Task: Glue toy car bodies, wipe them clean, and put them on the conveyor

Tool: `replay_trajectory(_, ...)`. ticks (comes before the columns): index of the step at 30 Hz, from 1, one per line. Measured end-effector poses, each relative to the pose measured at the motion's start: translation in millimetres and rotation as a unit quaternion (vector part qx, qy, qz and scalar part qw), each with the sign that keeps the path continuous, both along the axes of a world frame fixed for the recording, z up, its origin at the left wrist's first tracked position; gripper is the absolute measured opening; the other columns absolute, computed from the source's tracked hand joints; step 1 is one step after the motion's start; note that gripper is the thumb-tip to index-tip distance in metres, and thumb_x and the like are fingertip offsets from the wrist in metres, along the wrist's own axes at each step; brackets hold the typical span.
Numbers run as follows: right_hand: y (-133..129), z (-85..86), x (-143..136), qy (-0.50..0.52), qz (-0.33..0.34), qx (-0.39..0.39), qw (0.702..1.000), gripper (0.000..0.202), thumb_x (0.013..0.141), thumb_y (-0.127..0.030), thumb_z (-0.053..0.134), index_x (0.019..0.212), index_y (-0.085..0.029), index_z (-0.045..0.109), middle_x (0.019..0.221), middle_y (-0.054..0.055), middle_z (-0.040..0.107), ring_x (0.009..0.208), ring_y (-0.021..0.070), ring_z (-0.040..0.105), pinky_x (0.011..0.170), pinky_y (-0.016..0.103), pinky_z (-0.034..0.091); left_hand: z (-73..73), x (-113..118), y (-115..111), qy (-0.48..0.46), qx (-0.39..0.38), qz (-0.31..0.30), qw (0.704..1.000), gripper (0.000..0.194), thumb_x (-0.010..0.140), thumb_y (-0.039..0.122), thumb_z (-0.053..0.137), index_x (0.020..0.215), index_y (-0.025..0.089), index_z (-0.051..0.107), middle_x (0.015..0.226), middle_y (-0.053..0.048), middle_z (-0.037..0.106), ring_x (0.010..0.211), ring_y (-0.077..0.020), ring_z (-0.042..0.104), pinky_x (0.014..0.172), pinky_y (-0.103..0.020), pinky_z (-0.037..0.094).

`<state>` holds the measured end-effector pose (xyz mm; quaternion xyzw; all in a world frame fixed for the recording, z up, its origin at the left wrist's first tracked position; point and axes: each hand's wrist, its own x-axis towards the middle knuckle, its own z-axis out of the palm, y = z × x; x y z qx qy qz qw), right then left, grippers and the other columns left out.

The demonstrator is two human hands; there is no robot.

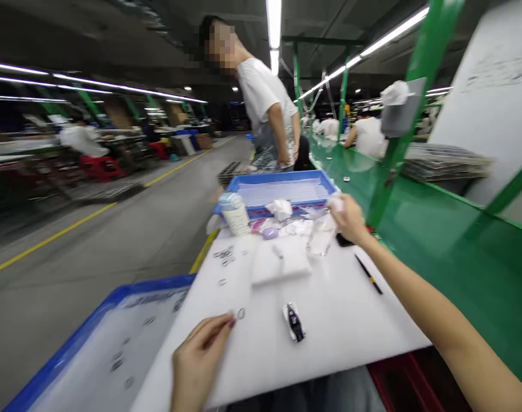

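My left hand (201,349) is closed in a pinch at the near left of the white tabletop. A small thin dark ring (241,313) sticks out from its fingertips. At the far right of the table, my right hand (350,220) has its fingers closed on a crumpled white cloth (335,201), right at the top of a clear bottle (320,236). Whether the cloth touches the bottle is blurred. A black-and-white oblong part (294,322) lies between my hands. Behind it sits a folded white cloth pad (282,263) with a small pale piece on top.
Several loose rings (225,253) lie at the table's left. A jar (235,214), a purple egg-shaped item (270,233) and a blue tray (282,177) are at the back. A black pen (368,274) lies right. A person (269,97) stands beyond; a green conveyor (437,252) runs alongside.
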<state>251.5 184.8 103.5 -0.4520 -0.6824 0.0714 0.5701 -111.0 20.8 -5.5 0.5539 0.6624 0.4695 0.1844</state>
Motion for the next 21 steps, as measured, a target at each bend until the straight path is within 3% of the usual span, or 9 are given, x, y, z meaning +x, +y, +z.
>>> replay_trajectory(2,4.9,-0.4,10.6,0.114,-0.044,-0.002,0.993,0.028,0.078,-0.042,0.065,0.092,-0.022,0.052,0.087,0.007,0.063,0.084,0.0228,0.057,0.083,0.037,0.047,8.3,12.5,-4.9,-0.014,-0.012,-0.093,0.996,0.028,0.078,0.044,0.062,0.08,0.021,0.077,0.091,-0.008,0.076,0.085,-0.0268,0.072,0.078,-0.036,0.06)
replay_trajectory(4,20.0,-3.3,17.9,0.223,-0.06,-0.023,0.973,0.022,0.086,-0.043,0.049,0.09,-0.022,0.05,0.078,0.002,0.058,0.076,0.0195,0.055,0.074,0.034,0.047,11.3,23.8,-6.5,0.017,-0.036,-0.183,0.982,0.025,0.084,0.034,0.056,0.084,0.02,0.077,0.094,-0.009,0.075,0.087,-0.0241,0.072,0.077,-0.034,0.059)
replay_trajectory(7,45.3,-10.0,13.8,0.325,-0.024,-0.092,0.941,0.026,0.093,-0.041,0.037,0.084,-0.022,0.053,0.071,0.0,0.055,0.064,0.0163,0.052,0.064,0.032,0.046,11.3,33.3,-6.0,0.038,-0.05,-0.182,0.981,0.021,0.082,0.025,0.058,0.09,0.021,0.077,0.091,-0.007,0.074,0.079,-0.0205,0.07,0.075,-0.032,0.059)
replay_trajectory(13,51.8,-23.4,-4.4,0.383,0.066,-0.169,0.906,0.03,0.091,-0.046,0.048,0.082,-0.021,0.062,0.077,0.003,0.063,0.068,0.017,0.058,0.062,0.033,0.049,16.7,24.5,-14.3,0.094,-0.054,-0.169,0.98,0.028,0.079,0.019,0.059,0.102,0.02,0.075,0.097,-0.005,0.071,0.072,-0.0174,0.066,0.073,-0.032,0.057)
replay_trajectory(17,55.1,-34.1,-4.3,0.4,0.065,-0.169,0.898,0.026,0.088,-0.041,0.046,0.078,-0.023,0.061,0.072,0.003,0.062,0.067,0.0185,0.057,0.062,0.035,0.05,16.1,23.6,-16.1,0.142,-0.064,-0.155,0.975,0.018,0.084,0.024,0.06,0.094,0.022,0.075,0.09,-0.003,0.072,0.073,-0.0178,0.067,0.074,-0.031,0.055)
replay_trajectory(21,61.2,-43.6,1.4,0.422,0.007,-0.123,0.898,0.023,0.087,-0.038,0.043,0.079,-0.021,0.057,0.068,0.0,0.055,0.063,0.0167,0.053,0.061,0.034,0.05,4.0,41.0,-17.2,0.195,-0.061,-0.071,0.976,0.019,0.088,0.035,0.062,0.085,0.02,0.073,0.086,-0.006,0.071,0.077,-0.0246,0.067,0.07,-0.035,0.054)
